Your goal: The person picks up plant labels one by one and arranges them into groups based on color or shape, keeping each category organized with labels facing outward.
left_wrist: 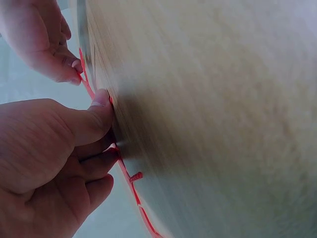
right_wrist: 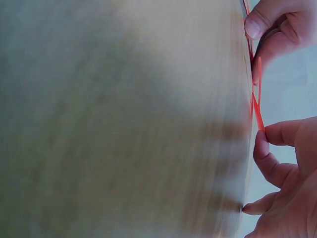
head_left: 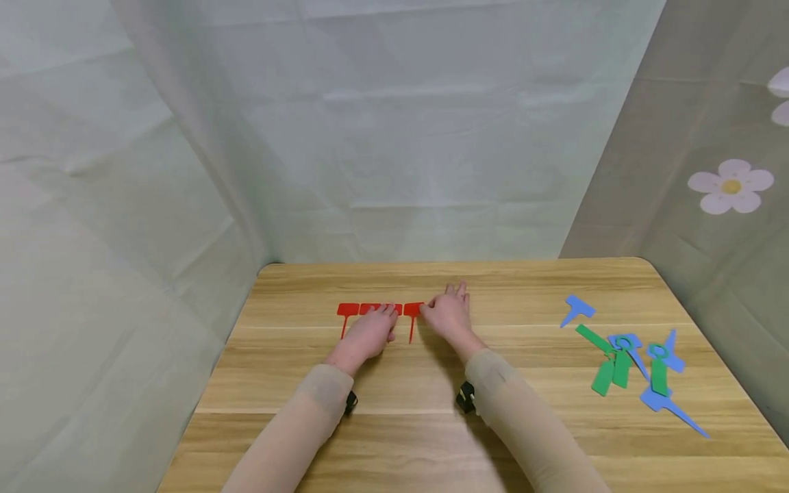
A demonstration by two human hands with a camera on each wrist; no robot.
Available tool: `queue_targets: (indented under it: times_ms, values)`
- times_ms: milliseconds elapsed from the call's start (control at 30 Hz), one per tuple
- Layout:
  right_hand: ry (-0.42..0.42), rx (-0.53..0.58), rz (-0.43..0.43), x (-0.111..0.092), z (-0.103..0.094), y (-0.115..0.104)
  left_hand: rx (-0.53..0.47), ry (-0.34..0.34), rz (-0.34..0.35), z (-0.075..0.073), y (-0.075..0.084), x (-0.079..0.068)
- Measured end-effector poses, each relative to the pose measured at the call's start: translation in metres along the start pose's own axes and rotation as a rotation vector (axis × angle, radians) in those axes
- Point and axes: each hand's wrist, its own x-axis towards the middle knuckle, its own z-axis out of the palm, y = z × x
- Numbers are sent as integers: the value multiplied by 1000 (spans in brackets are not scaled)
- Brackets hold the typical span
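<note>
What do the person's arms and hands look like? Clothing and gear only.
Left hand and right hand: bare, no gloves. Left sleeve and right sleeve: long, plain, light beige, greyer near the cuffs. Dark wrist units, left and right, partly hidden; yellowish marks on the right one. No cables visible.

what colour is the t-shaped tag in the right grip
T-shaped tag: red, best in the head view.

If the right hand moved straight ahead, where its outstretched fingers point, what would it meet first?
Probably the pale cloth: ahead of the right hand, only bare table shows before it, though depth is unclear.
</note>
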Motion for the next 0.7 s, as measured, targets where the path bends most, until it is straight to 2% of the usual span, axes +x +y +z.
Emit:
queue_targets:
  times_ms: [700]
  values:
    - [6,-68,4,-2,0,-4,6,0,-9,-1,0,0]
